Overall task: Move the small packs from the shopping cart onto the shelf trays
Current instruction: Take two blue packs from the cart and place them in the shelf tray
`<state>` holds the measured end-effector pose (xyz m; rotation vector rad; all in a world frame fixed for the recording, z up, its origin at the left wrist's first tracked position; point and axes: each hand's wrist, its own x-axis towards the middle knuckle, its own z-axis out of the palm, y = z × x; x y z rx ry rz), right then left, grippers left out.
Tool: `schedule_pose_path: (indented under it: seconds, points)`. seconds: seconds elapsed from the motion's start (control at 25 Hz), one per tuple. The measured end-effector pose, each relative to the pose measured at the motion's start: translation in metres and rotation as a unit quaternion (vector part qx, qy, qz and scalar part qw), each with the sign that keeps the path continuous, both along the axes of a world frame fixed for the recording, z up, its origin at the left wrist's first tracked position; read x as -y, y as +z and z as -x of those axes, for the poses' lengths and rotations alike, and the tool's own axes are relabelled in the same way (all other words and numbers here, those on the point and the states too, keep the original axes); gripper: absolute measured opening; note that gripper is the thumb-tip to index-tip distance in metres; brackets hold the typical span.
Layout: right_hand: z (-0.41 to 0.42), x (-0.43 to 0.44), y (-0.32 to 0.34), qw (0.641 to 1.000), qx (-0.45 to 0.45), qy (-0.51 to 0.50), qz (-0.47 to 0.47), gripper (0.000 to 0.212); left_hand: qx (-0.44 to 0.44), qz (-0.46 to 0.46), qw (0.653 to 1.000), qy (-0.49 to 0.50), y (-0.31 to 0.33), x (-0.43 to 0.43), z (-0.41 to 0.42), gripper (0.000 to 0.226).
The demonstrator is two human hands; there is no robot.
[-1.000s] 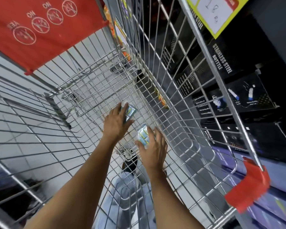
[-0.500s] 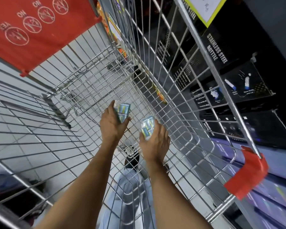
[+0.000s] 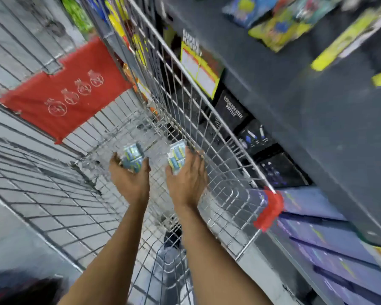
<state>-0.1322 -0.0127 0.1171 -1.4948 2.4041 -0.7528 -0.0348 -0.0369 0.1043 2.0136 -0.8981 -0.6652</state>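
- Shopping cart (image 3: 53, 216): a wire-mesh basket seen from above and filling the left and centre of the view; its left wall runs along the pale floor.
- Red flap (image 3: 64, 100): a red panel with white circular symbols, hanging on the far end of the cart.
- Left hand (image 3: 130, 181): inside the basket, back of the hand toward the camera, fingers (image 3: 113, 159) curled around a small pack.
- Left pack (image 3: 132, 158): blue and white with yellow marks, blurred; it protrudes above the left hand, clear of the cart's mesh floor.
- Right hand (image 3: 188, 181): just beside the left hand and apart from it, close to the cart's right wall; fingers wrapped round a second pack.
- Right pack (image 3: 176, 157): same colouring as the first, held upright in the right hand, near the right wall.
- Red corner cap (image 3: 269, 210): plastic guard on the near right corner of the cart rim.
- Shelf (image 3: 317, 128): a dark unit to the right of the cart; black boxes (image 3: 231, 108) with white lettering lie beneath it, and blurred yellow and blue goods (image 3: 277, 29) lie on top.
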Motion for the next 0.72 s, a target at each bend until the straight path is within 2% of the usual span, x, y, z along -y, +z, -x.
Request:
schedule_pose_path:
  seconds: [0.16, 0.36, 0.56, 0.72]
  points:
    - [-0.008, 0.02, 0.082, 0.996, -0.004, 0.013, 0.082, 0.068, 0.008, 0.074, 0.997, 0.007, 0.074, 0.016, 0.001, 0.074]
    - [0.009, 0.048, 0.184, 0.979, -0.044, -0.054, 0.193, 0.068, -0.004, 0.176, 0.984, 0.027, 0.174, 0.03, 0.031, 0.067]
    - [0.071, 0.055, 0.262, 0.956, -0.078, -0.121, 0.256, 0.067, -0.021, 0.234, 0.968, -0.083, 0.261, 0.048, 0.096, 0.069]
    - [0.139, 0.031, 0.297, 0.936, -0.12, -0.205, 0.259, 0.06, -0.037, 0.274, 0.94, -0.202, 0.301, 0.045, 0.163, 0.071]
